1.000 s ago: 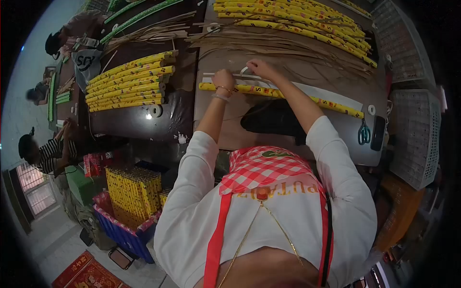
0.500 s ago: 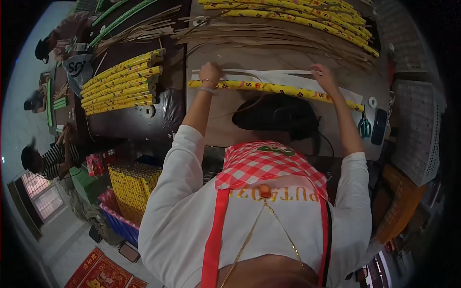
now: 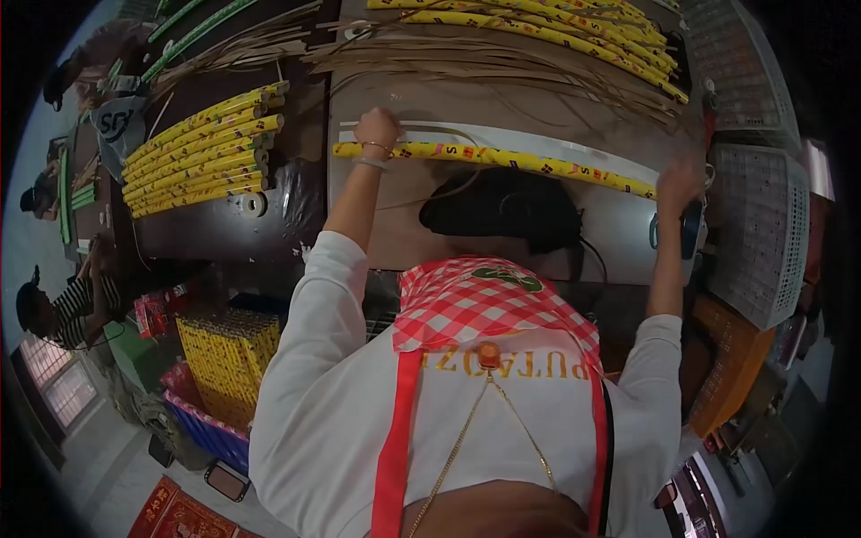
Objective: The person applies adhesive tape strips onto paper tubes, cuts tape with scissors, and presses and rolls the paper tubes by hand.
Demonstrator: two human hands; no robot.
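Note:
My left hand (image 3: 378,128) is closed at the near-left end of a long yellow patterned tube (image 3: 502,160). A thin tan strip (image 3: 448,128) comes out of its fist and curls down past the tube. Behind the tube lies a long white paper strip (image 3: 556,145). At the tube's right end, my right hand (image 3: 682,184) is smeared by motion, so its fingers and anything in them cannot be made out. Beside it lies a dark phone-like object (image 3: 691,231). A black bag-like thing (image 3: 502,211) rests in front of the tube.
Yellow tubes (image 3: 206,152) are stacked at the left beside a tape roll (image 3: 255,204). Loose tan strips (image 3: 502,67) and more yellow tubes (image 3: 574,27) lie at the back. White plastic crates (image 3: 753,233) stand at the right. A person in a striped top (image 3: 81,309) is at far left.
My right hand has moved right and down from the white paper to the tube's right end, where green-handled scissors lay. Those scissors are no longer visible. My left hand stays closed by the tube's left end.

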